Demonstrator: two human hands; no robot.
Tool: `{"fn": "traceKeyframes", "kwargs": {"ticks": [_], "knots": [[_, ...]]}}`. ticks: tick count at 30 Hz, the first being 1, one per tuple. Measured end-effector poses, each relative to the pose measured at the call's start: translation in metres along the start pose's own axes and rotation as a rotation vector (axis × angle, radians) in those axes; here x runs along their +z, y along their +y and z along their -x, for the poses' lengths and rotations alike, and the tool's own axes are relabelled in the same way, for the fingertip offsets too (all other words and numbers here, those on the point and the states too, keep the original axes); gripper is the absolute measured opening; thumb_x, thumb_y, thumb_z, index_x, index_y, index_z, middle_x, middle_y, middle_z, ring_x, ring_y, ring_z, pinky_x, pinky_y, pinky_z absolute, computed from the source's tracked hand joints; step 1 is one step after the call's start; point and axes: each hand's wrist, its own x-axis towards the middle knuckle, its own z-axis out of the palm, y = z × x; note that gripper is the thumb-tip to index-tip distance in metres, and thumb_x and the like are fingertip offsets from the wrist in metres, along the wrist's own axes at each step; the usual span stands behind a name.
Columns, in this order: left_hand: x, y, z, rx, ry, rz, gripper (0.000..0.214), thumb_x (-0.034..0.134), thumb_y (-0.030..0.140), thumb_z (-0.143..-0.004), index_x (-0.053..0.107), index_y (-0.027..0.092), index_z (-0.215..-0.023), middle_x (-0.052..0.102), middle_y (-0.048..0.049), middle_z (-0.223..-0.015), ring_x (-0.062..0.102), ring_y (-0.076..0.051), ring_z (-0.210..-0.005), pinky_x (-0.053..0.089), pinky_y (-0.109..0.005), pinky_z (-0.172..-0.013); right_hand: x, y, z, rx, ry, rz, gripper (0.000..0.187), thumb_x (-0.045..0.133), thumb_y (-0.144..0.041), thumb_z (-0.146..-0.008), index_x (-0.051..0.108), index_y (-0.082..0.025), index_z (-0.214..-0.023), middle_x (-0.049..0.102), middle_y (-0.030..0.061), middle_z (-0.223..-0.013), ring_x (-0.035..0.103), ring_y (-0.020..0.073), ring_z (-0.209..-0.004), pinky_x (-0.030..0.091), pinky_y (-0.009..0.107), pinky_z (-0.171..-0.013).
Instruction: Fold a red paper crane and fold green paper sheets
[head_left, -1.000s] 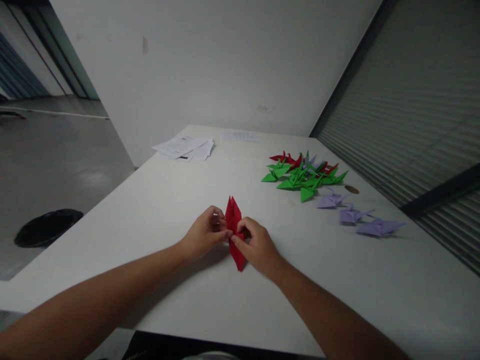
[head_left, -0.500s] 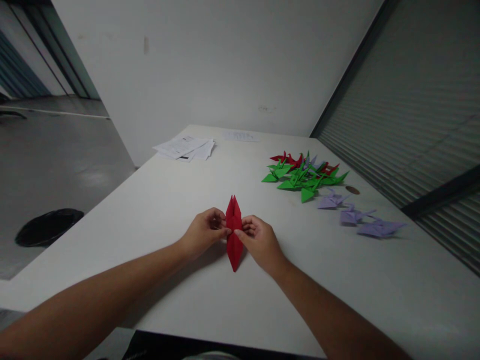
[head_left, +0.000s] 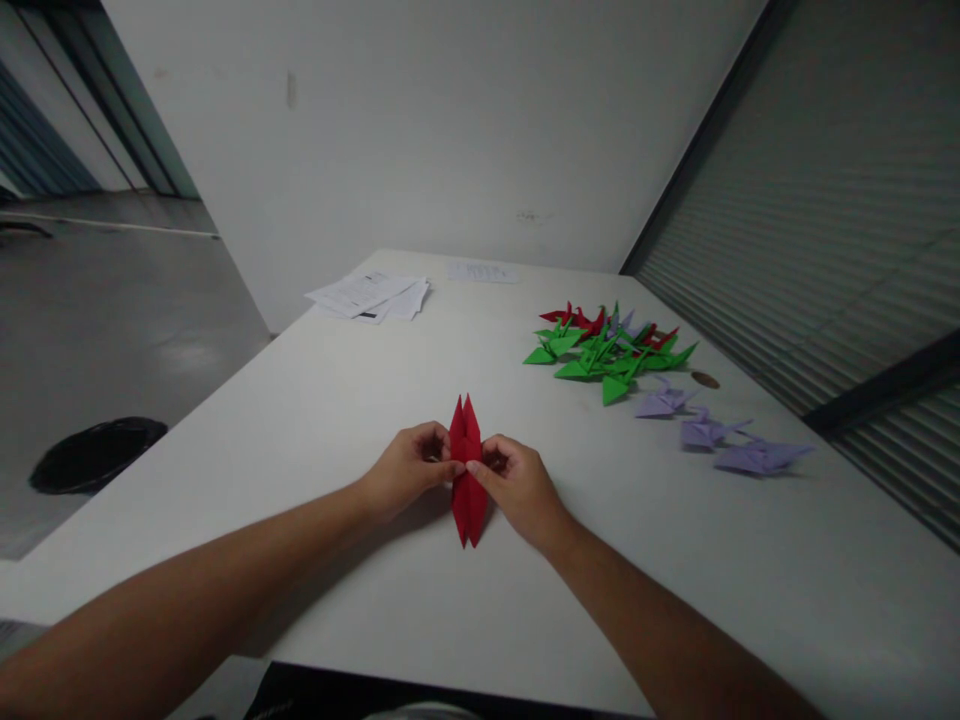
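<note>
A folded piece of red origami paper, long and narrow with split points at its far and near ends, is held over the white table in front of me. My left hand pinches its left side, thumb lying across the middle. From the right, my right hand grips the other side, its thumb tip close to the left one at the centre. The fingers behind the paper are partly hidden.
Green paper cranes lie heaped at the right with red cranes behind them. Three purple cranes line the right side near a brown disc. Paper sheets lie far left. A black-lined bin stands on the floor.
The near end of the red paper has gone from a single point to two separate points. Both hands keep nearly the same place and grip.
</note>
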Motion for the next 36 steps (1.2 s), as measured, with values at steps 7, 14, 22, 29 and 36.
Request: {"fn": "traceKeyframes", "kwargs": {"ticks": [7,14,22,29,36], "knots": [[0.0013,0.0028,0.0020,-0.028,-0.090,0.049,0.025,0.087,0.025,-0.074,0.070,0.013,-0.087,0.072,-0.0068,-0.087,0.065,-0.017,-0.077,0.050,-0.033,-0.074,0.0000,0.0009,0.0004,-0.001,0.025,-0.045,0.012,0.075,-0.031,-0.081,0.069,-0.021,-0.081,0.071,0.0023,-0.078,0.065,0.0185,-0.072,0.054,0.033,-0.069],[0.0006,0.0006,0.0014,-0.022,-0.026,0.068,0.025,0.088,0.025,-0.072,0.070,0.013,-0.084,0.073,-0.0067,-0.087,0.066,-0.017,-0.077,0.052,-0.032,-0.075,-0.0031,-0.0006,-0.0002,0.022,0.017,-0.104,0.016,0.076,-0.036,-0.082,0.074,-0.021,-0.088,0.077,0.0046,-0.084,0.070,0.0206,-0.078,0.057,0.035,-0.075],[0.0027,0.0020,0.0030,0.020,-0.018,0.066,0.023,0.087,0.022,-0.073,0.067,0.015,-0.082,0.074,-0.0058,-0.087,0.067,-0.017,-0.078,0.052,-0.032,-0.075,-0.0014,-0.0006,0.0004,-0.069,0.068,-0.057,0.010,0.074,-0.030,-0.083,0.068,-0.022,-0.083,0.070,0.0034,-0.083,0.066,0.0193,-0.078,0.056,0.033,-0.072],[0.0029,0.0030,0.0030,0.013,-0.023,0.053,0.022,0.086,0.021,-0.074,0.067,0.015,-0.083,0.074,-0.0054,-0.086,0.067,-0.017,-0.078,0.053,-0.032,-0.075,-0.0007,0.0035,-0.0009,-0.153,0.090,-0.035,0.009,0.073,-0.027,-0.083,0.065,-0.023,-0.081,0.064,0.0032,-0.087,0.063,0.0192,-0.081,0.055,0.033,-0.074],[0.0018,0.0006,0.0031,0.032,-0.028,0.021,0.022,0.085,0.022,-0.074,0.067,0.015,-0.085,0.074,-0.0053,-0.088,0.067,-0.016,-0.079,0.053,-0.032,-0.076,0.0030,0.0039,0.0009,-0.017,0.031,-0.171,0.017,0.075,-0.031,-0.080,0.062,-0.022,-0.086,0.066,0.0009,-0.082,0.064,0.0176,-0.076,0.055,0.031,-0.071]]}}
